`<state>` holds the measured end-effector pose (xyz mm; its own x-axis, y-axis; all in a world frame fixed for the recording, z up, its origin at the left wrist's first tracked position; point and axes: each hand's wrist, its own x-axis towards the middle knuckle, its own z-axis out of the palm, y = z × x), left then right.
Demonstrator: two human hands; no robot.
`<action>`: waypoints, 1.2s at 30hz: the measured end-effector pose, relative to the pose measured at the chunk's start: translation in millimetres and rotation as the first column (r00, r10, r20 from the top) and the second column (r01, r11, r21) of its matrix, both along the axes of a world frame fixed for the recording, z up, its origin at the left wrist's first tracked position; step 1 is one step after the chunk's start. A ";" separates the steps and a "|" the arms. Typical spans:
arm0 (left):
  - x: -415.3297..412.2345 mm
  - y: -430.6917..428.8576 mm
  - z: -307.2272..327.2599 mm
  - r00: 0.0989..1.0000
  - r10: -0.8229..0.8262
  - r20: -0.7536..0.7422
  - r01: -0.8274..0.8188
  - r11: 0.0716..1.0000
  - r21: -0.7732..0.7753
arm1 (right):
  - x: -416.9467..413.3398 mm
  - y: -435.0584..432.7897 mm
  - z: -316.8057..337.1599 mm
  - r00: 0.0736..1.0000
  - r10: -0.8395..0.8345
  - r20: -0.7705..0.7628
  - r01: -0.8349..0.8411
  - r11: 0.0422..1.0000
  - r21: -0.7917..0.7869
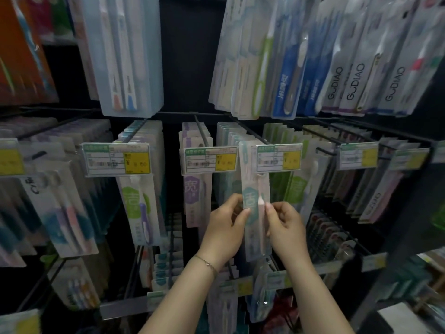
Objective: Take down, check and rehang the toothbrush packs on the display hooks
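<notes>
Front and centre of the rack, both hands are on one toothbrush pack. The left hand pinches its left edge and the right hand pinches its right edge, at about the middle of the pack, so both are clamped on it with just the pack's width between them.

The pack's long axis runs pretty much vertical, with the top leaning a touch left. The hang end points up and sits level with the price tags, and the bottom end drops down between the wrists. The top is right by a hook holding a row of similar teal packs, but I can't tell if it's actually on the wire.

Looks-wise it's a slim clear blister with a teal patch carrying one white character. A pale pink brush handle runs down the right side.

Readable stuff: the packs hanging top right say GUDIAO. The purple pack just left of the hands has a big 宽 on it. The price tag further left has a yellow box with a ¥ and blurry digits. The tag right above the held pack is the same style, too smeared to read. A thin bracelet sits on the left wrist.
</notes>
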<state>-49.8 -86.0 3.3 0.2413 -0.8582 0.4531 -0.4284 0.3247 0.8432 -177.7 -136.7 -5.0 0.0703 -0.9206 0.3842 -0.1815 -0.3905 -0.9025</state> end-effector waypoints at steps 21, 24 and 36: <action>62.7 58.3 -10.4 0.751 0.306 0.584 -0.374 0.927 -0.005 | 15.7 24.0 -3.5 0.855 -0.102 -0.509 -0.127 0.910 -0.395; 77.5 70.8 -9.9 0.713 0.336 0.615 -0.418 0.909 -0.011 | 33.4 33.7 2.8 0.822 -0.051 -0.567 -0.200 0.906 -0.372; 154.9 108.9 -11.3 0.655 0.436 0.617 -0.579 0.815 0.038 | 120.4 61.3 -1.3 0.811 0.082 -0.579 -0.282 0.922 -0.265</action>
<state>105.2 22.9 -8.0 0.4345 -0.7669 0.4724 -0.8784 -0.2448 0.4105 -57.3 -75.4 -6.2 0.5137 -0.6976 0.4994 -0.4990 -0.7165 -0.4875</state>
